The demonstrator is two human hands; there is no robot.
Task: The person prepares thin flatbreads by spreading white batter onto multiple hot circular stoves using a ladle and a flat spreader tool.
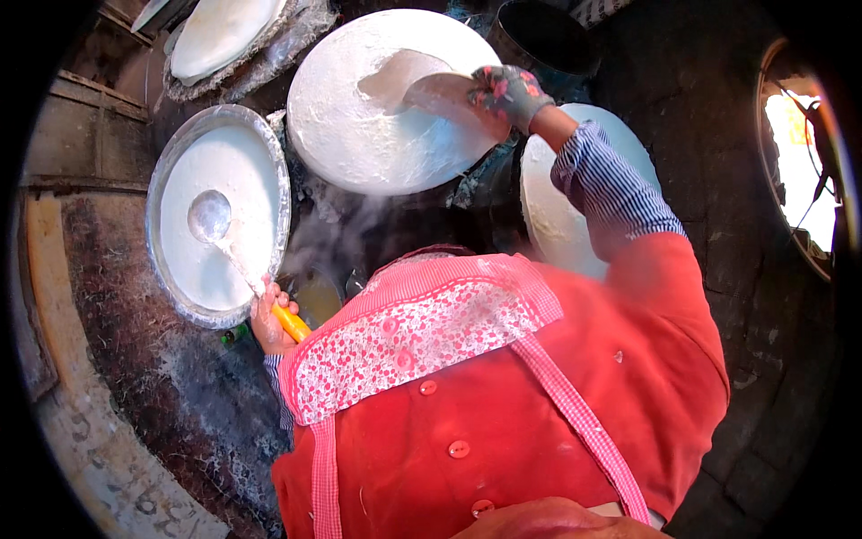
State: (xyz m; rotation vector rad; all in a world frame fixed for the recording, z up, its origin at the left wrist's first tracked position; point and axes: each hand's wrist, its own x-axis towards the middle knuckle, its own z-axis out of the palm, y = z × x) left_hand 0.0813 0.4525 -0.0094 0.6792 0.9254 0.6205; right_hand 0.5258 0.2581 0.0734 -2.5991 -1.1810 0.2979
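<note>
Ladle (214,218) at 9 o'clock, bowl resting in white batter inside metal basin (167,171); orange handle clasped in bare left hand (269,322) just below basin rim. Right hand (505,90), gloved in floral fabric, at 12 o'clock, closed on flat pale spreader (440,90) pressed against white sheet on round steaming surface (359,135). Steam rising between basin and apron. Second white round (548,216) at 2 o'clock, partly hidden by striped sleeve.

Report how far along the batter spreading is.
Done: white batter covers most of the round griddle. In hand: the gloved right hand sweeps a flat spreader across it; the left hand holds a ladle in the batter basin. Left: one bare patch beside the spreader.
</note>
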